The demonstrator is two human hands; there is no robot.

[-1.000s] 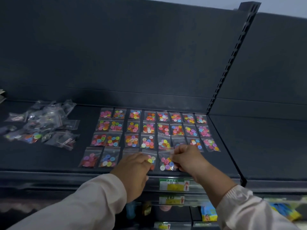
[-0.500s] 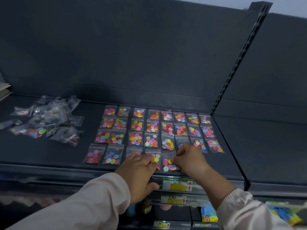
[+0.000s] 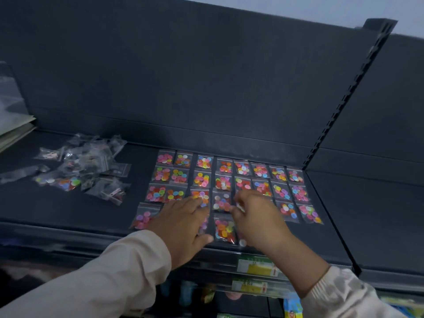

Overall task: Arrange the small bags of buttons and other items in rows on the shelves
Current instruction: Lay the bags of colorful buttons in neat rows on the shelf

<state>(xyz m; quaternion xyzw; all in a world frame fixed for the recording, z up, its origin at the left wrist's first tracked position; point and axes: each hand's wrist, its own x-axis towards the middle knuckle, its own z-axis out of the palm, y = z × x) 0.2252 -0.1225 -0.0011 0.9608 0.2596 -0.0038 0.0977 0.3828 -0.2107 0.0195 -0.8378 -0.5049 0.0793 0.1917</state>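
Small clear bags (image 3: 260, 171) lie flat in a grid on the dark shelf (image 3: 68, 214), each holding a mix of bright buttons: pink, yellow, orange, green, blue. The back row counts eight bags and the second row eight. The third and front rows cannot be counted in full, as both hands cover parts of them. In the front row one bag (image 3: 224, 228) shows whole between the hands, and another sits at the row's left end.

The left hand (image 3: 181, 223) lies flat on the front bags, fingers straight and slightly spread. The right hand (image 3: 259, 216) has its fingers bent, tips down at the third row (whether they pinch a bag, I cannot tell).

To the left, well apart from the grid, is a loose heap (image 3: 87, 166) of more clear bags, some with buttons, some with darker bits too blurred to name. A stack of papers (image 3: 13, 129) sits at the far left, and two yellow-and-green price labels (image 3: 257, 268) are on the shelf edges below.
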